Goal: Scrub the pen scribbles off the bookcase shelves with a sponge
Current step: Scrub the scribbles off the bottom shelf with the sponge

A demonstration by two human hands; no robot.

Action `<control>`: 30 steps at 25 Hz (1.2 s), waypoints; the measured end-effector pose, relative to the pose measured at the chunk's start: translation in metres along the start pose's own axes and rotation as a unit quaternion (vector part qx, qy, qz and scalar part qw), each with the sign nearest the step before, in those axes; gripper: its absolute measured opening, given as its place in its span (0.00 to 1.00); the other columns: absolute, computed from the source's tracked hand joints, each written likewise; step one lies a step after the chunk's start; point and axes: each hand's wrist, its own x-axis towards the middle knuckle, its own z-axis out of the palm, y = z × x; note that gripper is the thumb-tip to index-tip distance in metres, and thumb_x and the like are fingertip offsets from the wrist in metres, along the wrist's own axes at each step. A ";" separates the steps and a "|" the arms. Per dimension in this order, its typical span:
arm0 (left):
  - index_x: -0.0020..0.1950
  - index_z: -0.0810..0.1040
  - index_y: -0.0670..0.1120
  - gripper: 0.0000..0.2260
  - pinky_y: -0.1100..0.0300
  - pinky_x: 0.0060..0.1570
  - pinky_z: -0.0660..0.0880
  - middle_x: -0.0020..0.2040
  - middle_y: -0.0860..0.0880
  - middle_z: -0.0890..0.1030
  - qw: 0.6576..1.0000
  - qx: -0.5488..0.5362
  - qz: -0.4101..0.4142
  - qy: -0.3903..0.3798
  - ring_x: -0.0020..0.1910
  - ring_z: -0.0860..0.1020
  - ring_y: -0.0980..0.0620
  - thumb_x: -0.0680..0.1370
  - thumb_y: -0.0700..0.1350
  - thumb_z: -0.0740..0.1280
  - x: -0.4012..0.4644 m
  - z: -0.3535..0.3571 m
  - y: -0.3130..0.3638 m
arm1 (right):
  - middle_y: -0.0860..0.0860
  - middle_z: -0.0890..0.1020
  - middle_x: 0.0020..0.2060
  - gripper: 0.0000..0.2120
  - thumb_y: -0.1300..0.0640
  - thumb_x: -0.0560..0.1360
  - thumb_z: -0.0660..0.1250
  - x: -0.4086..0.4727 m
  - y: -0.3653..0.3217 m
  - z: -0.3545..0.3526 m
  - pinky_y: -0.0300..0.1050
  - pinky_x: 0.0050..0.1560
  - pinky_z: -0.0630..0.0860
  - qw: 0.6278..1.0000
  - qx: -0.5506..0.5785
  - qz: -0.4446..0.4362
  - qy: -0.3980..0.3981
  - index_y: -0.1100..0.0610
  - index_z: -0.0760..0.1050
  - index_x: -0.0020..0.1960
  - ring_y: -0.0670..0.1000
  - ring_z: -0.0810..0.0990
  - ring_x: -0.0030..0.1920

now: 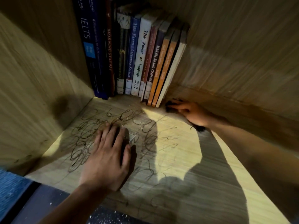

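So we were looking down into one cubby of the bookcase, and the shelf (pixel 186 146) was covered in loopy dark pen scribbles (pixel 84 138), mostly on the left and middle of the board, with fainter ones trailing toward the front edge. Our left hand (pixel 108 157) lay flat, palm down, right on top of the scribbles, fingers straight and a little spread, thumb out to the side, gripping nothing. Some pale crumbs or dust (pixel 132 136) sat just beside its fingertips. Our right hand (pixel 192 113) was way back in the right rear corner, just beside the last book, fingers curled over a dark sponge (pixel 169 105) and pressing it onto the shelf. It was pretty blurred, so we couldn't tell exactly how the fingers wrapped it. A dark bit also poked out under the heel of that hand, but we couldn't make out what it was. A row of books (pixel 137 62) stood upright along the back, the rightmost ones leaning left. Below the front edge was a dark speckled floor (pixel 106 215).
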 end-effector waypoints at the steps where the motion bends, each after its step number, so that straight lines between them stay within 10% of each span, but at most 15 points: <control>1: 0.80 0.49 0.50 0.32 0.55 0.76 0.37 0.80 0.49 0.49 1.000 -0.003 0.001 -0.001 0.76 0.35 0.57 0.78 0.62 0.36 0.000 0.000 0.001 | 0.44 0.61 0.75 0.23 0.64 0.82 0.54 0.007 0.004 0.000 0.47 0.76 0.49 0.999 -0.005 0.026 0.029 0.45 0.67 0.72 0.48 0.54 0.76; 5: 0.79 0.47 0.51 0.32 0.57 0.74 0.34 0.80 0.50 0.46 1.000 -0.007 0.000 -0.003 0.76 0.33 0.57 0.77 0.62 0.36 0.000 -0.002 0.000 | 0.48 0.59 0.76 0.22 0.53 0.81 0.53 0.036 -0.025 0.022 0.59 0.74 0.53 0.984 -0.126 0.116 0.050 0.45 0.61 0.75 0.59 0.54 0.75; 10: 0.79 0.46 0.51 0.34 0.57 0.74 0.34 0.80 0.50 0.45 1.000 -0.012 -0.004 -0.006 0.75 0.31 0.58 0.76 0.64 0.34 0.000 -0.002 -0.001 | 0.47 0.58 0.76 0.29 0.66 0.77 0.54 -0.001 -0.033 0.026 0.52 0.74 0.58 0.993 -0.116 -0.006 0.007 0.45 0.63 0.74 0.53 0.55 0.76; 19: 0.79 0.43 0.51 0.34 0.57 0.74 0.32 0.80 0.50 0.42 1.000 -0.003 -0.010 -0.019 0.74 0.29 0.57 0.76 0.63 0.32 0.000 -0.004 0.001 | 0.49 0.57 0.77 0.27 0.57 0.78 0.56 0.048 -0.037 0.031 0.60 0.73 0.55 0.970 -0.135 0.187 0.072 0.44 0.57 0.76 0.60 0.54 0.75; 25: 0.79 0.42 0.51 0.35 0.56 0.73 0.32 0.79 0.50 0.40 1.000 -0.012 -0.014 -0.023 0.73 0.27 0.58 0.75 0.65 0.31 0.000 -0.004 0.001 | 0.35 0.54 0.75 0.22 0.50 0.82 0.53 -0.088 -0.023 0.016 0.46 0.76 0.48 0.991 -0.090 -0.088 -0.051 0.32 0.56 0.73 0.44 0.51 0.76; 30: 0.79 0.41 0.52 0.35 0.59 0.71 0.30 0.79 0.51 0.40 0.999 -0.014 -0.021 -0.027 0.73 0.28 0.58 0.74 0.65 0.31 0.000 -0.005 0.002 | 0.44 0.58 0.76 0.25 0.44 0.80 0.38 -0.029 0.012 0.014 0.51 0.73 0.55 0.976 -0.173 0.106 0.083 0.43 0.57 0.75 0.51 0.55 0.76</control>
